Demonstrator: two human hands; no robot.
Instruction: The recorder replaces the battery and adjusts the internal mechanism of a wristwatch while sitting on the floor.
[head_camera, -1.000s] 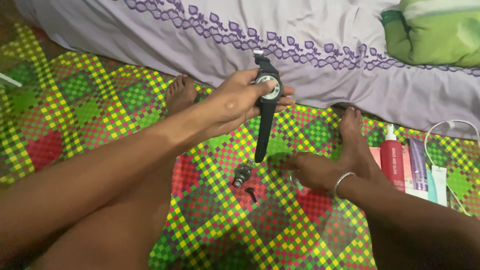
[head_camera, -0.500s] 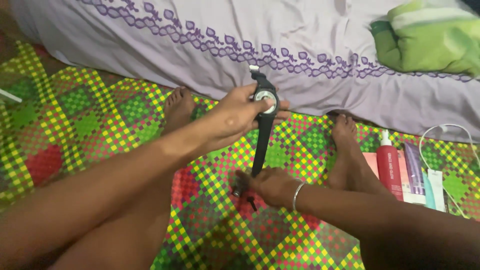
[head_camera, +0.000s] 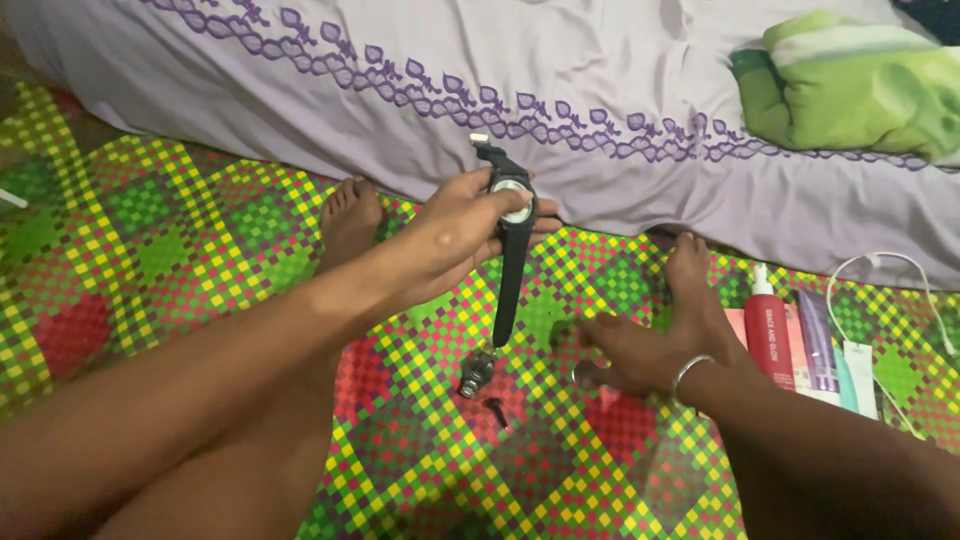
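Left hand (head_camera: 455, 240) pinches a light black watch (head_camera: 512, 215) by its rigid case, floppy strap dangling; right hand (head_camera: 630, 352) rests open on the mat (head_camera: 200, 230), holding nothing.

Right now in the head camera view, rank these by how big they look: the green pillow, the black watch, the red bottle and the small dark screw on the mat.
1. Green pillow
2. Black watch
3. Red bottle, roughly the watch's size, so unsure
4. Small dark screw
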